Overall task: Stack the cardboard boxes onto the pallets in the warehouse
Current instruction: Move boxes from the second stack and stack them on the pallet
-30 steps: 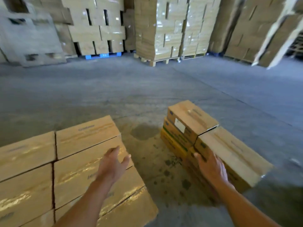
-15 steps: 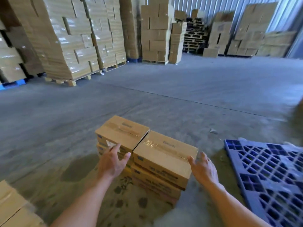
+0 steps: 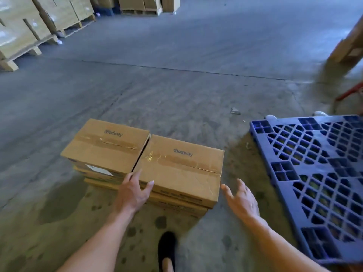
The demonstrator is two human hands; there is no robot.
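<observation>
Two hands have reached the right Glodway box (image 3: pixel 180 165). Left hand (image 3: pixel 133 193) touches its corner, right hand (image 3: pixel 240 203) hovers beside, both spread. Lifting likely next.

Concrete floor (image 3: pixel 176 55), grey with dark stains in the foreground. Two low stacks of cardboard boxes (image 3: pixel 182 165) stood on it side by side, a narrow gap between them. A blue plastic pallet (image 3: pixel 314 173) lay flat nearby on the right. Loaded wooden pallets (image 3: pixel 36 50) stood well apart at far left.
</observation>
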